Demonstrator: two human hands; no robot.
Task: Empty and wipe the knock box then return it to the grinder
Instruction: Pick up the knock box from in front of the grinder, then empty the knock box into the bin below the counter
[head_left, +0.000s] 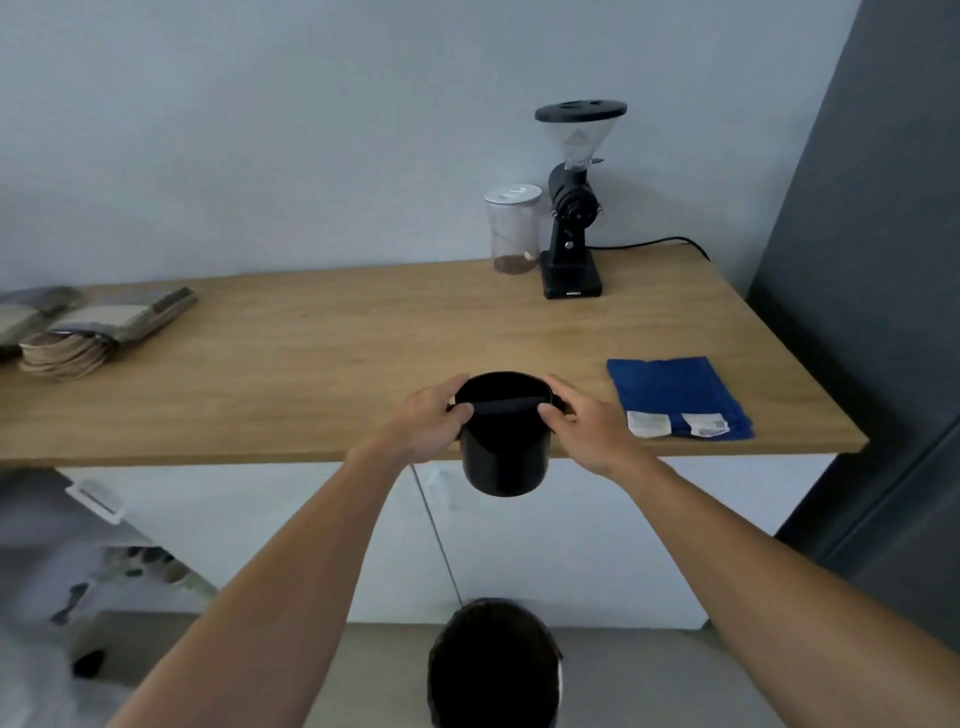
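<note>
Knock box (504, 447) between both hands

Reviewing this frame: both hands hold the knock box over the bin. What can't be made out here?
- Knock box inside: head view, too dark to tell whether grounds remain.
- Bin contents: dark, and cut off by the bottom edge.
- Left hand and right hand fingers: partly hidden behind the box.
- Cloth labels: too small to read.
- Lower left: blurred, objects unidentifiable.
- Grinder cord end: hidden behind the dark panel at right.
</note>
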